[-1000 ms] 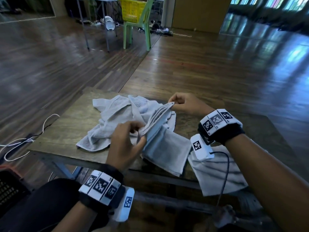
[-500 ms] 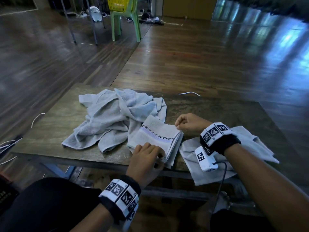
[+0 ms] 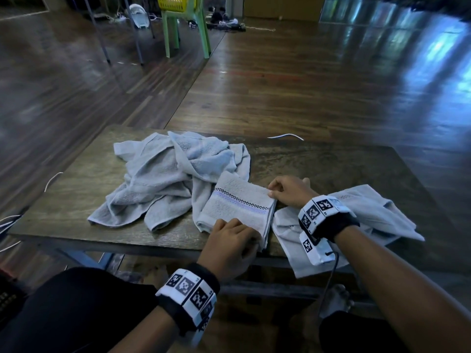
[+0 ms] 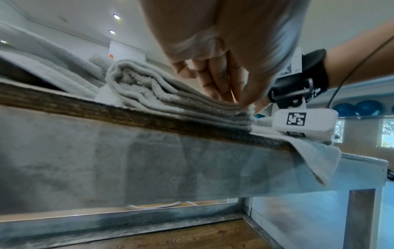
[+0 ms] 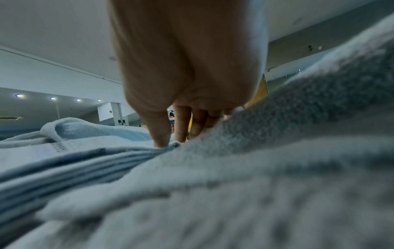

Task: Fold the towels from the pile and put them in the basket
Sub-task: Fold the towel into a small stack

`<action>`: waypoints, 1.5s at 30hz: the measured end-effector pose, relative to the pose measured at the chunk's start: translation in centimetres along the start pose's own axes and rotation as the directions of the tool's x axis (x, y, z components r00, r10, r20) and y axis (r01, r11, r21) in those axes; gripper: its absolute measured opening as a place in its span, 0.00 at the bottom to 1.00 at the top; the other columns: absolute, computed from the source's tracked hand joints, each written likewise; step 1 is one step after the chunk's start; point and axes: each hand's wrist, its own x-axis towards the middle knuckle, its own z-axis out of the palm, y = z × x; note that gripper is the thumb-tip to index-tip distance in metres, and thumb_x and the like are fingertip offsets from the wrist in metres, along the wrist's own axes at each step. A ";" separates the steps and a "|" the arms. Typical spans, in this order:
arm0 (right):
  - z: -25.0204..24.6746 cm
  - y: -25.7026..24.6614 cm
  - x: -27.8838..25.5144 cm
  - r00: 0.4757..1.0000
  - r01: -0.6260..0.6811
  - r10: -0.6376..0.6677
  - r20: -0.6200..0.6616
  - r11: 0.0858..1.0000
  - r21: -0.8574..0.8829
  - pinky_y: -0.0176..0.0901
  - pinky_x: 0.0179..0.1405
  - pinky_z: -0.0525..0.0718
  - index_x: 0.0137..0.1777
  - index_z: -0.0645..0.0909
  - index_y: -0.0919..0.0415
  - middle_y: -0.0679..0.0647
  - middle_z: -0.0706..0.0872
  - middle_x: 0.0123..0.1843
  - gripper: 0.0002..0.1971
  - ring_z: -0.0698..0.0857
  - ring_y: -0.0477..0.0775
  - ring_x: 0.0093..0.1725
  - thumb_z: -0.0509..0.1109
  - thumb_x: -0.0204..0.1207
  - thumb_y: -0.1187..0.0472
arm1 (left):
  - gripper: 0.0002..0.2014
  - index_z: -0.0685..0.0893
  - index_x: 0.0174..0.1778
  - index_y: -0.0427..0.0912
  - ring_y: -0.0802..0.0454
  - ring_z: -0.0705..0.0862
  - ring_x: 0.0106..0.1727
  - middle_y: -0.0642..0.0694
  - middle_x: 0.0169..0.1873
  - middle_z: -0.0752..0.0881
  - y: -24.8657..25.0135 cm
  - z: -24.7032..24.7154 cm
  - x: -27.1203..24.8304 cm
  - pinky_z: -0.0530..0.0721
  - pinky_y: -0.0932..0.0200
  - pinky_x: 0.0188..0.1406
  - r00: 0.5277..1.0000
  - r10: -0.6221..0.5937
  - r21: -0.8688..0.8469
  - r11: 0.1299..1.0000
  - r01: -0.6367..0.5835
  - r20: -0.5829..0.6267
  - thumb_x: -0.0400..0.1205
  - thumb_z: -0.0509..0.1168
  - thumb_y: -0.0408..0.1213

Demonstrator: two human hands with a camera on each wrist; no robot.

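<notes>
A yellow basket (image 3: 175, 1) sits on a green chair (image 3: 187, 29) far across the room; only its lower part shows, so I cannot tell what is in it.

On the wooden table (image 3: 328, 164) lies a folded towel (image 3: 237, 205) with a dark dotted stripe across it. The left hand (image 3: 230, 242) pinches its near corner at the table's edge. The right hand (image 3: 290, 191) pinches the far right corner, fingers curled. The hands are apart, one at each end of the towel's right side.

Just to the left, touching the folded one, is a messy pile of towels (image 3: 163, 179). To the right, another towel (image 3: 369, 215) lies spread flat under the right wrist, with one edge hanging off the table.

The left wrist view shows something the head view does not — the folded towel (image 4: 170, 96) from the side, in many stacked layers, with fingertips (image 4: 241, 99) pressing down on them. The right wrist view shows the thumb (image 5: 161, 134) on the towel's corner, and close blurry cloth (image 5: 266, 176) fills most of it.
</notes>
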 end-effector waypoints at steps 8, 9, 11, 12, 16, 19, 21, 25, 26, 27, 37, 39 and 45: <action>-1.3 -1.0 -0.8 0.985 -0.037 0.044 0.169 0.998 -0.044 0.56 0.61 0.67 0.41 0.81 0.68 0.53 0.77 0.36 0.14 0.82 0.59 0.43 0.68 0.72 0.54 | 0.15 0.81 0.55 0.54 0.55 0.78 0.59 0.57 0.54 0.86 -1.3 -3.9 3.0 0.64 0.57 0.55 0.987 -0.157 -0.054 0.986 0.158 0.020 0.78 0.55 0.53; -1.7 -1.2 -1.2 0.985 -0.035 0.029 0.171 0.999 0.033 0.51 0.55 0.70 0.47 0.82 0.67 0.52 0.79 0.37 0.14 0.83 0.57 0.43 0.69 0.72 0.55 | 0.15 0.80 0.59 0.52 0.54 0.77 0.63 0.55 0.58 0.84 -1.9 -4.6 4.0 0.64 0.54 0.61 0.984 -0.177 -0.028 0.984 0.178 0.029 0.79 0.57 0.51; -2.9 -1.9 -2.3 0.992 -0.015 -0.009 0.123 0.980 0.197 0.40 0.41 0.77 0.51 0.81 0.63 0.51 0.82 0.40 0.11 0.82 0.51 0.40 0.71 0.72 0.58 | 0.20 0.74 0.67 0.52 0.52 0.72 0.69 0.53 0.67 0.79 -2.6 -6.2 6.2 0.62 0.48 0.68 0.976 -0.203 0.057 0.978 0.199 0.081 0.80 0.60 0.52; -3.6 -2.4 -3.1 0.997 0.019 -0.038 0.071 0.969 0.246 0.39 0.37 0.76 0.51 0.81 0.62 0.53 0.84 0.42 0.10 0.81 0.49 0.39 0.72 0.72 0.59 | 0.24 0.71 0.70 0.52 0.52 0.69 0.72 0.53 0.70 0.76 -2.7 -7.1 7.3 0.61 0.47 0.69 0.973 -0.206 0.093 0.976 0.197 0.105 0.79 0.61 0.53; -6.2 -4.3 -7.2 0.976 0.205 -0.160 -0.145 0.898 0.390 0.40 0.39 0.80 0.47 0.82 0.58 0.56 0.87 0.43 0.06 0.82 0.51 0.38 0.72 0.70 0.63 | 0.34 0.71 0.72 0.55 0.51 0.61 0.74 0.56 0.73 0.71 -1.7 -10.8 10.8 0.60 0.48 0.65 0.956 -0.176 0.128 0.980 0.149 0.236 0.71 0.69 0.59; -8.2 -5.4 -9.7 0.928 0.335 -0.207 -0.310 0.827 0.452 0.39 0.42 0.82 0.45 0.82 0.56 0.53 0.87 0.40 0.07 0.83 0.50 0.38 0.73 0.69 0.66 | 0.24 0.82 0.57 0.57 0.51 0.71 0.65 0.55 0.58 0.83 -0.3 -12.8 11.7 0.57 0.54 0.52 0.950 -0.105 0.123 0.990 0.071 0.295 0.68 0.71 0.61; -9.4 -5.9 -10.9 0.901 0.388 -0.212 -0.379 0.784 0.484 0.28 0.42 0.79 0.48 0.82 0.58 0.48 0.85 0.40 0.09 0.82 0.41 0.38 0.74 0.69 0.68 | 0.18 0.85 0.47 0.51 0.53 0.79 0.55 0.53 0.45 0.86 0.5 -13.8 11.5 0.54 0.55 0.45 0.962 -0.064 0.104 0.994 0.037 0.265 0.70 0.71 0.59; -10.5 -4.6 -11.8 0.941 0.302 -0.239 -0.238 0.912 0.279 0.39 0.55 0.80 0.53 0.82 0.50 0.45 0.87 0.48 0.20 0.84 0.41 0.50 0.77 0.62 0.46 | 0.19 0.83 0.42 0.49 0.59 0.82 0.46 0.56 0.40 0.87 0.7 -15.3 10.4 0.69 0.49 0.57 0.982 0.012 -0.091 0.996 0.006 0.191 0.68 0.70 0.61; -10.4 -3.9 -11.8 0.961 0.250 -0.223 -0.162 0.952 0.174 0.47 0.58 0.78 0.52 0.82 0.47 0.44 0.87 0.48 0.22 0.83 0.43 0.52 0.75 0.59 0.39 | 0.21 0.83 0.42 0.49 0.60 0.82 0.45 0.55 0.40 0.87 0.7 -15.6 10.0 0.73 0.48 0.57 0.985 0.024 -0.155 0.988 0.003 0.171 0.66 0.69 0.62; -10.4 -3.4 -11.9 0.977 0.200 -0.192 -0.097 0.977 0.073 0.53 0.61 0.75 0.50 0.82 0.46 0.43 0.87 0.47 0.21 0.81 0.44 0.54 0.73 0.60 0.37 | 0.21 0.83 0.43 0.48 0.60 0.83 0.44 0.54 0.40 0.88 0.7 -15.8 9.6 0.76 0.49 0.57 0.987 0.027 -0.210 0.978 0.006 0.156 0.65 0.69 0.62; -6.9 -0.6 -9.9 0.993 0.099 -0.117 0.026 0.923 0.372 0.61 0.61 0.81 0.43 0.82 0.43 0.47 0.90 0.45 0.14 0.88 0.51 0.50 0.70 0.57 0.41 | 0.25 0.80 0.41 0.49 0.54 0.86 0.44 0.51 0.39 0.88 -2.8 -11.9 5.1 0.83 0.51 0.48 0.934 -0.288 -0.346 0.871 0.348 0.212 0.59 0.64 0.65; -5.9 -0.3 -8.3 0.996 0.065 -0.088 0.035 0.902 0.427 0.62 0.61 0.82 0.43 0.82 0.43 0.49 0.90 0.46 0.14 0.88 0.53 0.50 0.71 0.58 0.41 | 0.26 0.81 0.44 0.46 0.50 0.86 0.46 0.49 0.42 0.88 -4.2 -9.8 4.7 0.83 0.48 0.50 0.893 -0.364 -0.339 0.832 0.440 0.264 0.61 0.65 0.64; -2.6 0.1 -4.1 1.000 0.003 -0.004 0.008 0.989 0.148 0.57 0.69 0.68 0.47 0.76 0.43 0.39 0.83 0.45 0.08 0.83 0.46 0.55 0.70 0.71 0.45 | 0.16 0.77 0.43 0.52 0.48 0.83 0.52 0.52 0.45 0.85 -7.2 -5.1 5.1 0.78 0.46 0.62 0.795 -0.522 -0.070 0.821 0.566 0.308 0.69 0.65 0.59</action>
